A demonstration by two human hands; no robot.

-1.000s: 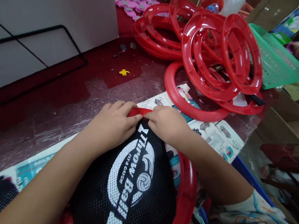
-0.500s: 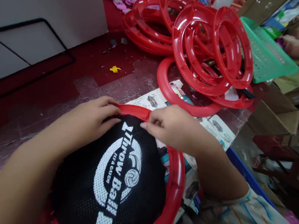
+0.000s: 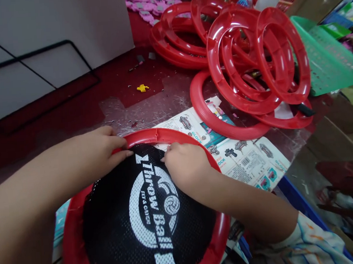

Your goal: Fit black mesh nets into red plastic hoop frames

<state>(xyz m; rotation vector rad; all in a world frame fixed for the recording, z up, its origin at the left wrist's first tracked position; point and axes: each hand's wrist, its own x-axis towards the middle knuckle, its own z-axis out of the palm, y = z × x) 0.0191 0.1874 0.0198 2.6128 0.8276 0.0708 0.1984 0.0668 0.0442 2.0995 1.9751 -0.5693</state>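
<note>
A red plastic ring (image 3: 223,220) lies in front of me with a round black mesh cloth (image 3: 110,219) across its opening. White "Throw Ball" lettering is printed on the cloth. My left hand (image 3: 113,147) grips the ring's far left rim, its thumb over the mesh edge. To its right, my right hand (image 3: 187,161) has its fingers closed in a pinch on the far edge of the cloth. A gap shows there between the cloth and the rim. The tips of the right fingers are partly hidden.
More red rings (image 3: 238,60) are heaped at the back right, beside a green basket (image 3: 327,59). Printed card sheets (image 3: 246,159) lie under the work. A yellow scrap (image 3: 143,88), pink pieces (image 3: 153,4) and a black wire frame (image 3: 82,58) are farther back.
The ring and cloth appear turned, with the lettering now more upright. My right hand has shifted inward over the cloth, and more of the ring's far rim shows. The camera view has shifted slightly.
</note>
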